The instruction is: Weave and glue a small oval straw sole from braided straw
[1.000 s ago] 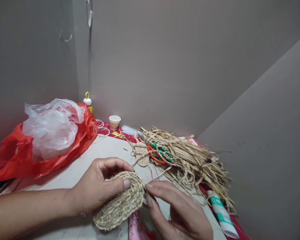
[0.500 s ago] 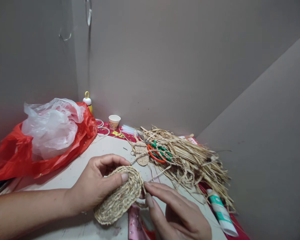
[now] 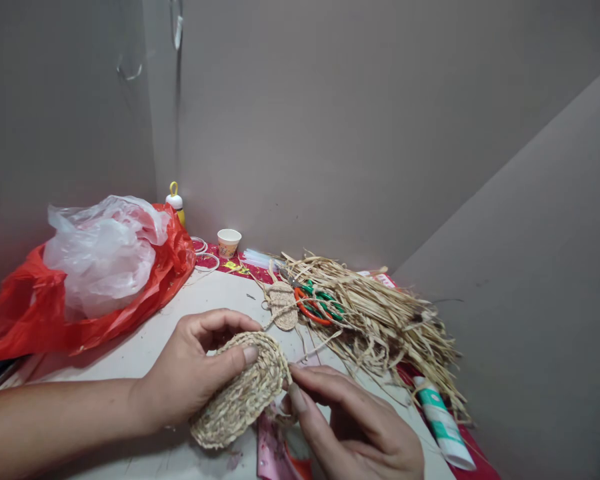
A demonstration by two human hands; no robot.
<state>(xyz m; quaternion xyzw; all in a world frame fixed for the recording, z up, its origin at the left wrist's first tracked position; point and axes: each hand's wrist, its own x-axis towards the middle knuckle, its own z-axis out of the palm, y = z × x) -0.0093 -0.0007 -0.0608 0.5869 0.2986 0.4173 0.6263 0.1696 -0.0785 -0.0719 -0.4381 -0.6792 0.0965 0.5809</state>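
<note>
- Dry straw (image 3: 365,300) lies unwoven beyond the hands.
- The left hand (image 3: 185,373) clasps the woven oval (image 3: 240,403) above the table (image 3: 220,293), thumb on top; its rows look joined.
- The right hand (image 3: 365,427) seems to pinch a thin strand (image 3: 289,383) at its edge, apparently unfinished.

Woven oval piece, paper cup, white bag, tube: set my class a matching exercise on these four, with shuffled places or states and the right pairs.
1. woven oval piece
2. paper cup
3. white bag
4. green-and-white tube

A. bunched up, red plastic around it
B. lying beside the straw bundle
C. held in the left hand, right hand's fingers at its edge
D. upright near the wall

Pairs: 1-C, 2-D, 3-A, 4-B
</note>
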